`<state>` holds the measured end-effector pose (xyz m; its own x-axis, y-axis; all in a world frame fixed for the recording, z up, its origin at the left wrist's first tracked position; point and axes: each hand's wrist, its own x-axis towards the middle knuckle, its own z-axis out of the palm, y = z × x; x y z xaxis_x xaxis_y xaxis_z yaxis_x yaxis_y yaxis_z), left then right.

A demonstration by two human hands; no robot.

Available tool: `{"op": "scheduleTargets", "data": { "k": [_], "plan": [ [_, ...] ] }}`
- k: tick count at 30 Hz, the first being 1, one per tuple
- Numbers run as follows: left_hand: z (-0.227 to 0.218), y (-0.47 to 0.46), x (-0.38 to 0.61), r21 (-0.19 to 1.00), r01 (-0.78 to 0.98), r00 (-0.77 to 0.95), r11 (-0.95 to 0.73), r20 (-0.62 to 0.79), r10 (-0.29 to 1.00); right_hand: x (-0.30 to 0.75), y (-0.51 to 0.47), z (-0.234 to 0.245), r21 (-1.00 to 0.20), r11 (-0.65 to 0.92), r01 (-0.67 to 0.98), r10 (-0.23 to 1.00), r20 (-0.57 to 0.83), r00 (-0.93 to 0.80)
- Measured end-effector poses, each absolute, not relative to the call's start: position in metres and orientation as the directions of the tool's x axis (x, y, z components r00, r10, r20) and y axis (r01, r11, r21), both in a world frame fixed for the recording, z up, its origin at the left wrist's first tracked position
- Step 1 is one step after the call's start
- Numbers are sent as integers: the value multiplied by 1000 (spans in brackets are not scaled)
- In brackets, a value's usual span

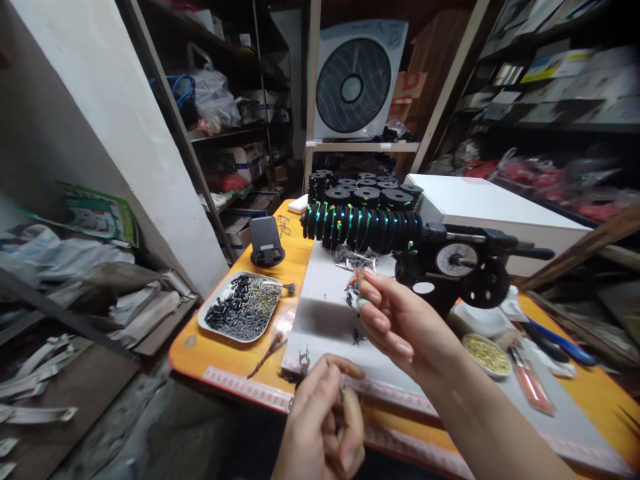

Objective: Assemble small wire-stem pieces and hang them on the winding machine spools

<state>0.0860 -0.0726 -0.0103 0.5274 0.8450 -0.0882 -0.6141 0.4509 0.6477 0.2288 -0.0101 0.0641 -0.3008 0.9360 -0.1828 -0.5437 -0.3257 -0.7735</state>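
My right hand (pixel 400 327) is raised over the grey work surface (pixel 320 313), thumb and fingertips pressed together. A small pale bit shows at its fingers, too small to name. Just past the fingertips are small orange and dark pieces (pixel 351 283); I cannot tell whether the hand touches them. Lower, at the table's front edge, my left hand (pixel 325 420) is closed, its fingers curled; what lies in them is hidden. Behind the hands stands a black hand-cranked device with a dial (pixel 457 259) and a ribbed black roll (pixel 363 225) wound with green.
A white tray (pixel 201 319) of small black and grey parts sits on the orange table (pixel 193 350) at left, near a black phone stand (pixel 266 241). A bowl of brass-coloured bits (pixel 486 355) and blue-handled pliers (pixel 563 341) lie at right. Black spools (pixel 367 195) stand behind.
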Motion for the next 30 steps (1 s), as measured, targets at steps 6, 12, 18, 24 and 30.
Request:
{"op": "scheduleTargets", "data": {
  "k": [6,12,18,24,30],
  "plan": [
    [-10,-71,90,590,-632,538,503,-133,832,227,-10,64,-803,-300,-515,945,-176,-277],
    [-16,-75,90,589,-632,526,504,-152,837,225,-8,60,-910,-214,-355,965,-140,-223],
    [-28,-71,92,751,-554,374,360,-162,913,231,-10,55,-986,101,135,994,105,22],
    [-38,-69,74,885,-362,357,292,-157,921,230,3,58,-794,271,544,912,392,118],
    [-44,-86,46,996,52,220,72,-82,972,228,19,53,-725,258,639,926,373,50]
  ]
}}
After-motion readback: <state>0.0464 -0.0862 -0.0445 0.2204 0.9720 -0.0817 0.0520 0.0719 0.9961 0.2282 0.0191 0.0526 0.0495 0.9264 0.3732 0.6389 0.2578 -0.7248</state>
